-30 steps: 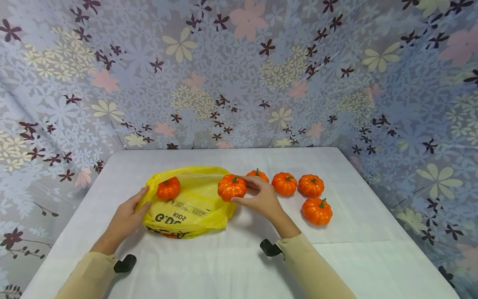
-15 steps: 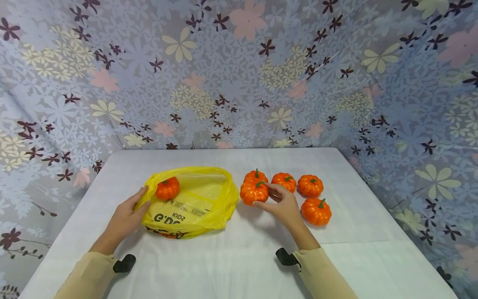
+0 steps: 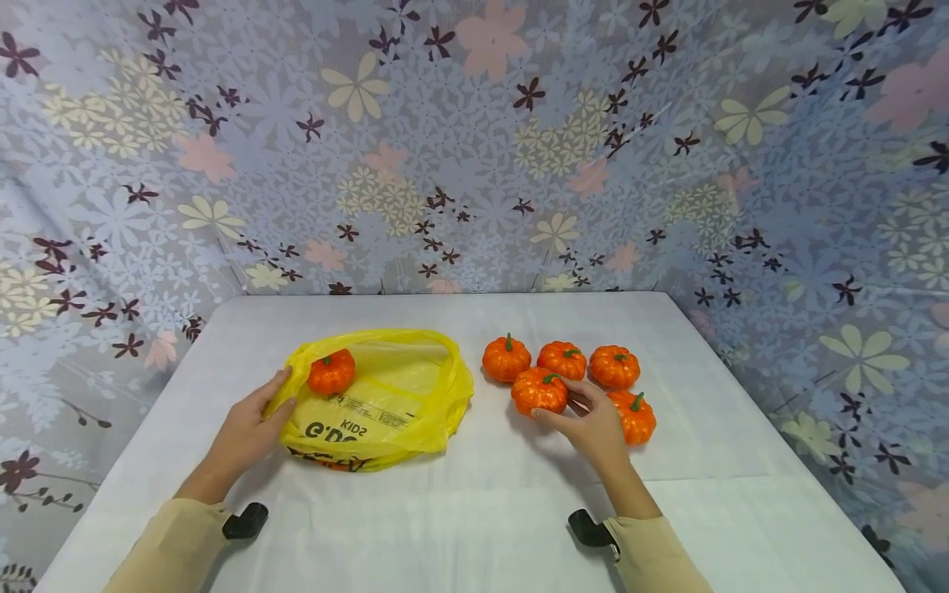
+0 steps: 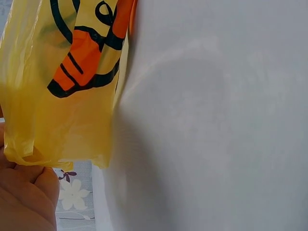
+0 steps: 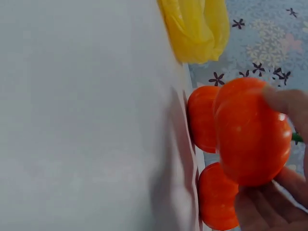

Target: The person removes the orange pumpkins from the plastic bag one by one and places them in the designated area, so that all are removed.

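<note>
My right hand point(image 3: 599, 424) holds a small orange pumpkin point(image 3: 539, 392) with a green stem, between thumb and fingers. In the right wrist view this pumpkin point(image 5: 251, 134) appears raised off the white surface. My left hand point(image 3: 248, 428) grips the left edge of a yellow plastic bag point(image 3: 393, 387), whose mouth gapes toward the right. Inside the bag, near its left side, lies another pumpkin point(image 3: 331, 372). Printed lettering and a cartoon figure mark the bag point(image 4: 72, 120) in the left wrist view; the left fingertips are partly hidden there.
Behind the held pumpkin, a row of pumpkins includes a left one point(image 3: 507, 360), a middle one point(image 3: 561, 361) and a right one point(image 3: 614, 367). One more pumpkin point(image 3: 636, 418) is partly hidden by the right hand. White cloth point(image 3: 415, 527) covers the table; a floral curtain point(image 3: 474, 165) hangs behind.
My right hand has moved the held pumpkin rightward, away from the bag's mouth to in front of the row. The left hand and bag have stayed nearly still.
</note>
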